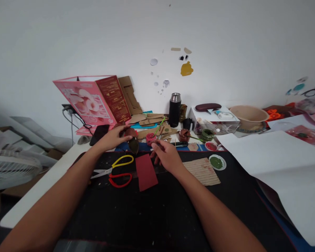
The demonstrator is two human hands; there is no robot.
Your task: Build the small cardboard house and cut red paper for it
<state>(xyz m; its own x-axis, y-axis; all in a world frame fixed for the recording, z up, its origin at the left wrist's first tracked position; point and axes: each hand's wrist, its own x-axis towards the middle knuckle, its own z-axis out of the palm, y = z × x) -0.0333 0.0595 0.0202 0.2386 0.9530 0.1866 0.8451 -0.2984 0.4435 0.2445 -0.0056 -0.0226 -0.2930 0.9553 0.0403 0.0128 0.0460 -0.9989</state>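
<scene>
My left hand reaches forward over the black mat and grips a dark brown leaf-shaped piece between thumb and fingers. To its right my right hand hovers low with its fingers curled and pinched together; what they hold is too small to name. Just past that hand a small pink paint pot has a green stick standing in it. A red card rectangle lies under and between the hands. Yellow-handled scissors and red-handled scissors lie to its left.
A corrugated cardboard piece and a lid of green paint lie right of my hands. Behind stand a black flask, paint pots, cardboard scraps, a pink box and a beige bowl. White paper sheets cover the right; a fan is left.
</scene>
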